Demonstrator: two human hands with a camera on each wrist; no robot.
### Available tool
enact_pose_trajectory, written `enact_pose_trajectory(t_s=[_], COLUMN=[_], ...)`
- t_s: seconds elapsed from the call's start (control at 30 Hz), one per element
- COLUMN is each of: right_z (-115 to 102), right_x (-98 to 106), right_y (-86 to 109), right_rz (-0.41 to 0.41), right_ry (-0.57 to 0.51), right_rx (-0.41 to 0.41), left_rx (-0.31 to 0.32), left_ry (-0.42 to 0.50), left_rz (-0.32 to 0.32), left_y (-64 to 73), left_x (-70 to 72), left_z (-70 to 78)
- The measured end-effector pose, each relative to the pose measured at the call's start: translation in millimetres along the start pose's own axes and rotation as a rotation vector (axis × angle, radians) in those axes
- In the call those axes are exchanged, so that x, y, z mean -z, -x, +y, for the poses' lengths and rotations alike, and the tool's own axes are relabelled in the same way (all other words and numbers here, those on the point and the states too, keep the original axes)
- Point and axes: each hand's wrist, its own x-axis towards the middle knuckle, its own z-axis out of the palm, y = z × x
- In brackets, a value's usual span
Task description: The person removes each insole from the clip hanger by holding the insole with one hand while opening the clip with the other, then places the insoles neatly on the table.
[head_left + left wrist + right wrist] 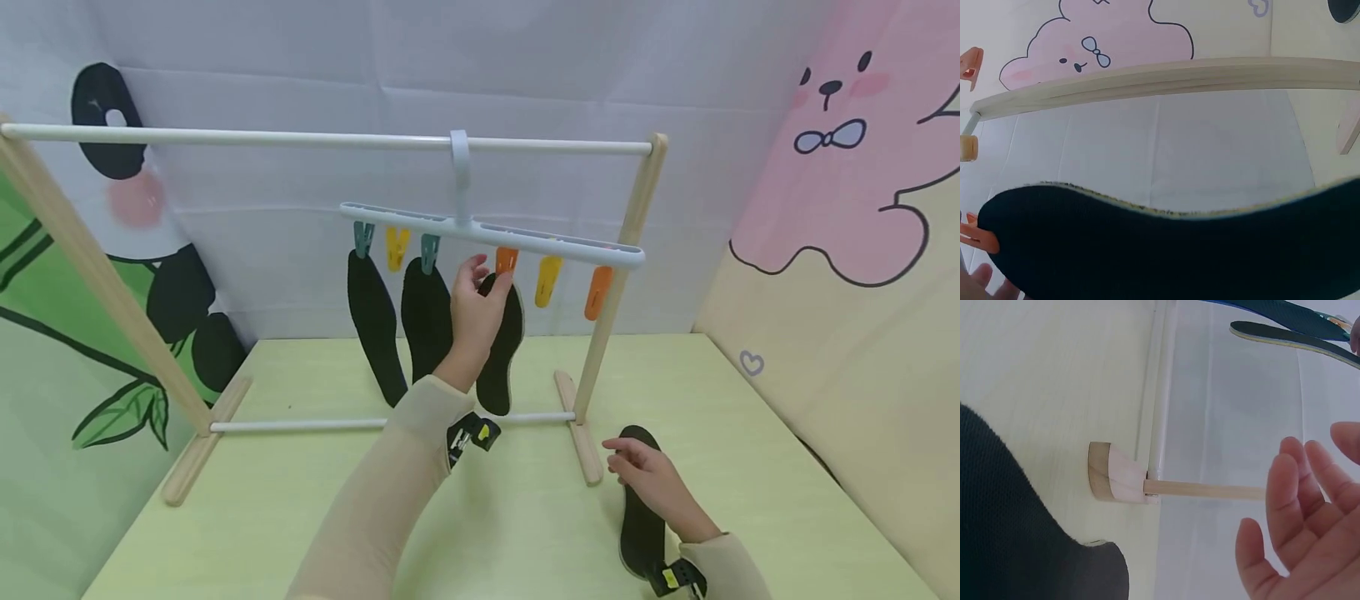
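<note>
1. Pale surface [540,542]: a loose insole [643,537] lies at five o'clock, near the relaxed, empty right hand [660,485].
2. Left hand [477,321], thumb and fingers apart, has the hanging insole [500,367] at four o'clock, orange clip [507,260] at one; I cannot tell contact.
3. Best check the clip bites squarely.

This looks like a staged tabletop booth, in what building cannot be told: a pale wood-look tabletop [765,467] closed in by a creased white backdrop [525,83], with a cartoon panda [135,200] printed left and a pink cartoon bear [840,196] right.
</note>
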Motion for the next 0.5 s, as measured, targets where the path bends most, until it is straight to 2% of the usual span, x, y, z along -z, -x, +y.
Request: enact_pose_trajectory(t_s=[0.13, 0.5], right_z=[-3.3, -23.1], right_x=[-4.4, -23.1], right_y=[-0.5, -7.8], right_rz=[-0.008, 0.059], right_ry=[-0.006, 0.066], right_rx=[0.031, 0.063], left_rx=[0.045, 0.093], left_ry=[0.018, -0.006], left_rz=[-0.068, -0.122], left_y=[0.2, 6.6], left_x=[2.0, 3.2], left_z=[1.5, 8.1])
